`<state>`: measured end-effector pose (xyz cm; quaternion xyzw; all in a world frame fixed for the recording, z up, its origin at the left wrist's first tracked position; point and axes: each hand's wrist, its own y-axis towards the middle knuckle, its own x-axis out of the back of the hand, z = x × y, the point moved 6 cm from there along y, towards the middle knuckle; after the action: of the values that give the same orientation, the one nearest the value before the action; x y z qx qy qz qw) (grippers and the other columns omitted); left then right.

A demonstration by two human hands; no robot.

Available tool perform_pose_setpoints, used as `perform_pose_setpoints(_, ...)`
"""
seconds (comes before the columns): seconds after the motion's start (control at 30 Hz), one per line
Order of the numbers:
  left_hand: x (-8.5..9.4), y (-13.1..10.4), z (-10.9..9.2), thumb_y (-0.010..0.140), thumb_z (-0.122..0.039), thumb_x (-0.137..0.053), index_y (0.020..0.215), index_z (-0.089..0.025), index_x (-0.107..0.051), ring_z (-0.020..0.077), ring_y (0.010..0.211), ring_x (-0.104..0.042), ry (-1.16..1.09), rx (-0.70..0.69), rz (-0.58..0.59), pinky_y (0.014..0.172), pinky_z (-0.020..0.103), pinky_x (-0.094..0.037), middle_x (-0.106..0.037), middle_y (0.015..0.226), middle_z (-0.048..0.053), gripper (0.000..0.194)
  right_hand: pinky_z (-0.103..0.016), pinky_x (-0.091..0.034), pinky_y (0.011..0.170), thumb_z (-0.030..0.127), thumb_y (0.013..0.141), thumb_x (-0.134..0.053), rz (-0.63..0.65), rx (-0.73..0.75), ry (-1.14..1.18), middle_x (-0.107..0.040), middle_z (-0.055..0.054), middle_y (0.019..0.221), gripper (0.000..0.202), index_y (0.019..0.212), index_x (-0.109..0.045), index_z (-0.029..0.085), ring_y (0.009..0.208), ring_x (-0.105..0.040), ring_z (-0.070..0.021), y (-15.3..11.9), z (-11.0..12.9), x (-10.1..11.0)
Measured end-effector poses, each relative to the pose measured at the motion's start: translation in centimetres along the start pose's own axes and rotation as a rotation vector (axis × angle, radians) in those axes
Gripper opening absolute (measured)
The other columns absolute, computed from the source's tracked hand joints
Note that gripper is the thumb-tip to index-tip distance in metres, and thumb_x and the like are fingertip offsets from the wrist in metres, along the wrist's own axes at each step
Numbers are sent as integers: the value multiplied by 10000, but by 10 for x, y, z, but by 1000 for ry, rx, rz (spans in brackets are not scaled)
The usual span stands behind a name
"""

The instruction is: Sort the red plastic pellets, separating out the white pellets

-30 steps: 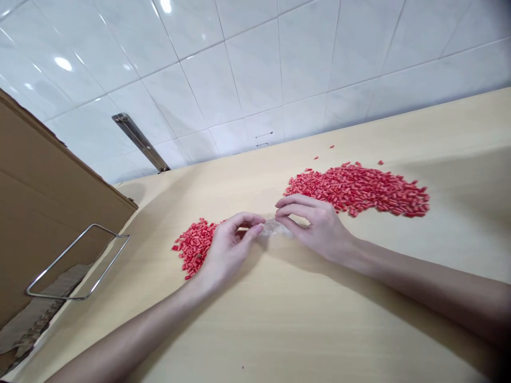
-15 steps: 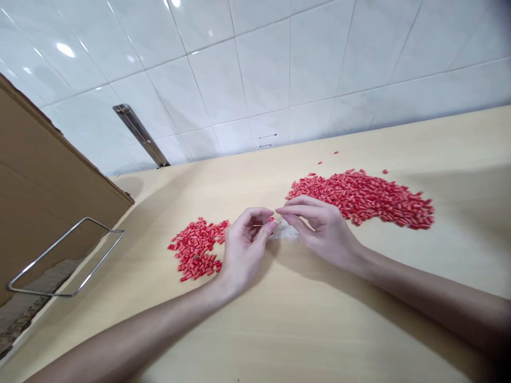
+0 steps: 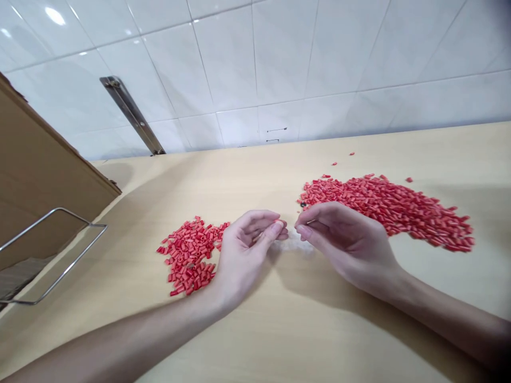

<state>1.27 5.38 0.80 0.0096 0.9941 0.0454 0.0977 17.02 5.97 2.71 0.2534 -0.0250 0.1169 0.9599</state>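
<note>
Between the thumb and fingers of my left hand [image 3: 247, 255] is a small red tube piece [image 3: 280, 222], mostly covered by the fingertips. A short gap away, my right hand [image 3: 353, 247] has its thumb and forefinger pinched together; whatever they hold is too small to make out. Under the fingertips lies a small whitish, translucent heap [image 3: 295, 243] on the table. A smaller pile of red tube pieces [image 3: 191, 250] is beside my left hand. The larger pile of red pieces [image 3: 403, 205] spreads behind and to the right of my right hand.
A pale wooden table [image 3: 255, 330] meets a tiled wall [image 3: 279, 64]. On the left stand a cardboard box [image 3: 43, 159] and a bent metal wire frame [image 3: 75, 263]. A metal bracket [image 3: 131, 114] is fixed to the wall. A small dark ring [image 3: 303, 204] lies by the large pile's edge.
My right hand has drawn back to the right from my left fingertips, and its thumb and forefinger have come together. The left hand keeps the red piece. The camera view has shifted slightly.
</note>
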Motion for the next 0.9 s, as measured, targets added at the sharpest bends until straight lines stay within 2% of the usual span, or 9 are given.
perform_pose_setpoints(0.2, -3, -2, 2, 802, -250, -728, 914, -161, -695, 176, 765, -730, -28, 56, 33, 809, 313, -591, -759, 782, 47, 147, -296, -604, 745, 136, 835, -684, -34, 41, -58, -683, -40, 904, 165, 957, -644, 239, 860, -674, -179, -2, 0, 1)
perform_pose_setpoints(0.4, -1, -2, -3, 779, -214, -740, 850, -175, -730, 152, 761, -700, 88, -6, 6, 740, 262, -586, -751, 819, 40, 81, -315, -609, 735, 177, 825, -701, -8, 0, -63, -687, -36, 867, 110, 890, -630, 231, 832, -687, -190, -2, -1, 0)
perform_pose_setpoints(0.67, -2, -3, -3, 754, -163, -758, 818, -173, -752, 143, 758, -712, 39, 5, 16, 723, 236, -594, -763, 810, 28, 65, -268, -607, 719, 142, 813, -706, -7, -32, 16, -699, -25, 855, 119, 893, -672, 222, 795, -687, -154, 1, 0, 0)
perform_pose_setpoints(0.8, 0, -2, -2, 749, -182, -770, 822, -174, -746, 133, 764, -716, 9, 6, -7, 726, 217, -595, -765, 820, 21, 78, -253, -594, 701, 176, 825, -704, -17, -71, -25, -720, -30, 862, 99, 915, -715, 216, 772, -686, -145, 2, -1, 1)
perform_pose_setpoints(0.9, 0, -2, -1, 737, -167, -779, 818, -169, -751, 133, 757, -720, -2, 10, -13, 727, 212, -599, -770, 816, 24, 86, -239, -558, 653, 186, 855, -675, 26, -45, -93, -716, -22, 835, 87, 922, -714, 224, 746, -665, -138, 1, -1, 0)
